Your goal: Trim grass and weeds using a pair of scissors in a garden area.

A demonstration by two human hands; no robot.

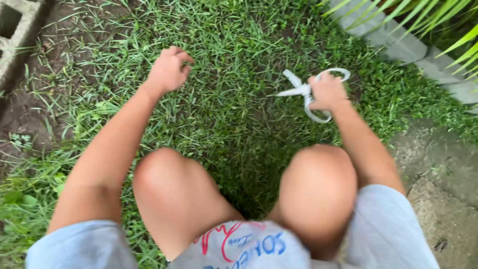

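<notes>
Two bare knees (pixel 239 194) fill the near part of the view, with pale grey shorts (pixel 259 246) bearing red and blue lettering at the bottom edge, the person crouching over a patch of grass (pixel 234 99). On the near right lies a worn concrete slab (pixel 443 184), and on the left the grass thins into dark bare soil (pixel 30 109). Farther out, the right hand (pixel 327 92) is closed around the handles of a pair of white scissors (pixel 306 92), fingers through the loops; the blades stand apart and point left, low over the grass near the middle of the patch. The left hand (pixel 168 69) hangs farther left and a little beyond, well apart from the scissors, its fingers curled into a loose fist just above the grass; whether it pinches any blades cannot be told. At the far left corner sits a grey hollow block (pixel 17 25), and at the far right a pale stone edging (pixel 398 40) runs under green palm fronds (pixel 438 20).
</notes>
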